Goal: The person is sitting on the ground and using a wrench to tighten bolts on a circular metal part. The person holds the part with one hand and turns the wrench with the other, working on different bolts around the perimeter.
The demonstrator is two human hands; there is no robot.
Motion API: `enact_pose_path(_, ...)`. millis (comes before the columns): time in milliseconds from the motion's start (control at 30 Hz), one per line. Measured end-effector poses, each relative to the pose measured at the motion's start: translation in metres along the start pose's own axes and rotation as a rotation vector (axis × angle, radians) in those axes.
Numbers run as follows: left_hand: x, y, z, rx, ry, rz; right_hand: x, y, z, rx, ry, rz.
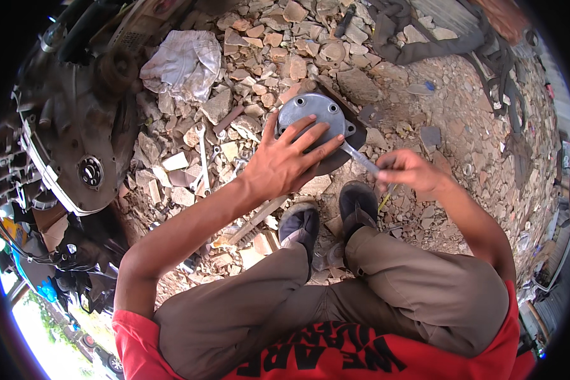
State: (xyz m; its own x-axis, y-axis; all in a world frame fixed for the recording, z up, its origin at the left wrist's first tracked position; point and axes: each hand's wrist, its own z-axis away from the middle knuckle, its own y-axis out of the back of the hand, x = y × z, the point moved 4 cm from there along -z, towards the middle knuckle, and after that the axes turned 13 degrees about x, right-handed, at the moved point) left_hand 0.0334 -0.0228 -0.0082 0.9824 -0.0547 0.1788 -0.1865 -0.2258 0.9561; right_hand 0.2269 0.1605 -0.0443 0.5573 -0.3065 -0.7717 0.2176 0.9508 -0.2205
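A round grey metal cover [313, 109] with bolt holes around its rim sits on a dark piece lying on the rubble in front of my feet. My left hand [284, 155] rests palm down across it, fingers spread over its face and its thumb hidden. At the cover's right edge, the end of a wrench [359, 157] meets the rim close to my left fingertips. My right hand [408, 171] is closed around the wrench's other end, thumb and fingers pinching it. Whether the wrench sits on a bolt is hidden.
Another wrench [203, 158] lies on the broken bricks to the left. A crumpled white cloth [183, 63] is farther off. A large dirty engine casing [69, 139] stands at the left. Dark straps [424, 47] stretch along the far right. My shoes [299, 226] are just below the cover.
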Motion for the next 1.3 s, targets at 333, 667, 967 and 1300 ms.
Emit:
enact_pose_path(333,-0.004,-0.001,0.004,0.004,-0.010,0.033,-0.065,0.036,-0.004,0.467,0.369,0.195)
enact_pose_path(667,-0.006,-0.004,0.004,0.029,0.007,0.047,0.002,-0.014,0.033,0.335,0.167,-0.059)
enact_pose_path(967,-0.002,0.001,-0.001,-0.002,0.020,0.049,0.015,-0.082,0.015,0.126,0.027,-0.096)
enact_pose_path(1300,-0.005,0.002,0.001,-0.011,0.034,0.078,-0.007,-0.101,-0.011,0.071,0.017,-0.341)
